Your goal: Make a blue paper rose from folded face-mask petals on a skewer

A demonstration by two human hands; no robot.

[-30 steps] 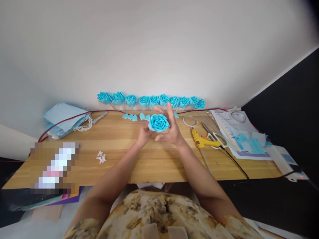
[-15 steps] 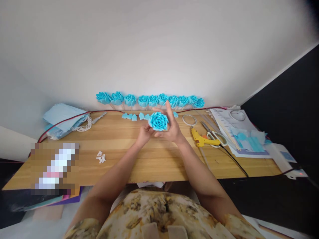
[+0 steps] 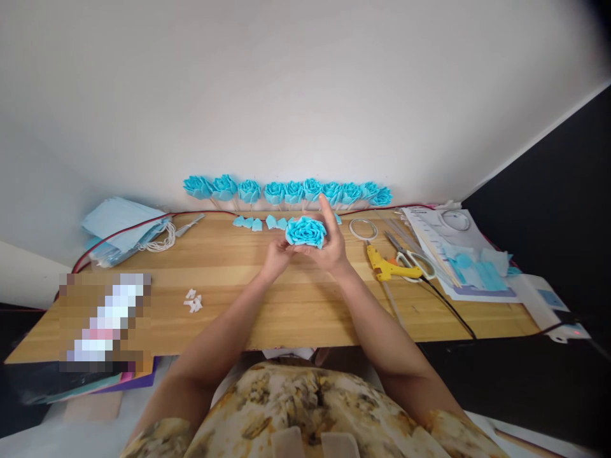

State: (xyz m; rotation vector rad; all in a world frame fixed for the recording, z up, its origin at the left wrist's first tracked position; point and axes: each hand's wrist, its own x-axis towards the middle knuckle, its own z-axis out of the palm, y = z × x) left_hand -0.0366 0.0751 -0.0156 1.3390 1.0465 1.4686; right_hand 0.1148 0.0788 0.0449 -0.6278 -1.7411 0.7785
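Blue paper rose (image 3: 306, 231), held above the middle of the far half of the desk. I grip it from both sides: my left hand (image 3: 275, 257) closes on it from below and to the left, and my right hand (image 3: 331, 245) cups its right side, fingers curled around the petals with the forefinger raised straight behind the bloom. The flower faces up and toward me, clear of the wood.

Just behind it, a short line of loose blue petals (image 3: 255, 224) lies on the desk, and beyond these a row of finished blue roses (image 3: 286, 191) leans against the wall. To the right of my right hand lie a coil of white wire (image 3: 362, 229), a yellow glue gun (image 3: 389, 268) with a black cord running off the near edge, and scissors (image 3: 414, 260); farther right, printed sheets (image 3: 442, 242) carry blue scraps. To the left, white paper bits (image 3: 193, 301) sit near the front, and a stack of pale blue sheets (image 3: 121, 226) rests at the far corner, with a red cable along the back edge.

The surface is a light wooden desk (image 3: 229, 280) set against a plain white wall (image 3: 286, 89); a dark area borders it on the right.
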